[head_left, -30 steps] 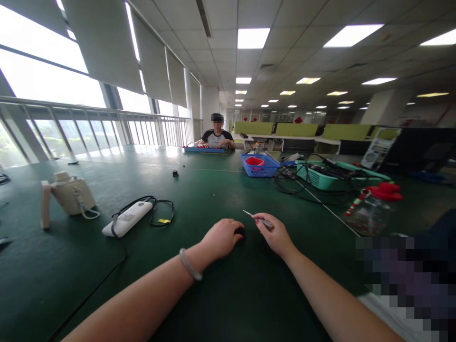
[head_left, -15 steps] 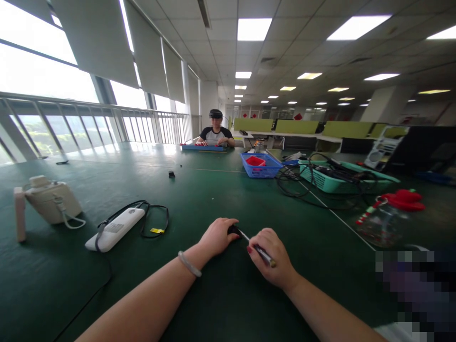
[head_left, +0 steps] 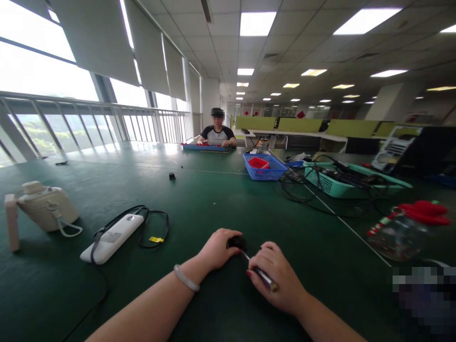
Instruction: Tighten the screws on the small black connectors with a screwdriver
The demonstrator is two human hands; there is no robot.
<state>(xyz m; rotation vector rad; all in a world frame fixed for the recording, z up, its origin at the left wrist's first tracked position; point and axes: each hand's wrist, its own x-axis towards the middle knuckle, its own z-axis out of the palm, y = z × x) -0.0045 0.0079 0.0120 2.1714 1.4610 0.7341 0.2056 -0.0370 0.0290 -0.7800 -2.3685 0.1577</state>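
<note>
My left hand (head_left: 218, 248) rests on the green table (head_left: 199, 199), its fingers curled round a small black object (head_left: 237, 242) that it pins down. My right hand (head_left: 276, 277) is closed in a pinch on a thin screwdriver (head_left: 259, 272). The tool's metal tip points up and left and touches the small black object. A pale bangle (head_left: 185, 279) sits on my left wrist.
A white power bank (head_left: 112, 238) with a black cable lies left of my hands, a cream device (head_left: 44, 205) beyond it. A blue basket (head_left: 264, 167), a teal basket with cables (head_left: 338, 181) and a red-lidded jar (head_left: 404, 229) stand to the right. Another person (head_left: 217, 134) sits at the far end.
My right hand came down and towards me with the screwdriver, bringing its tip from the air onto the black object. My left hand stayed on that object. The view shifted slightly.
</note>
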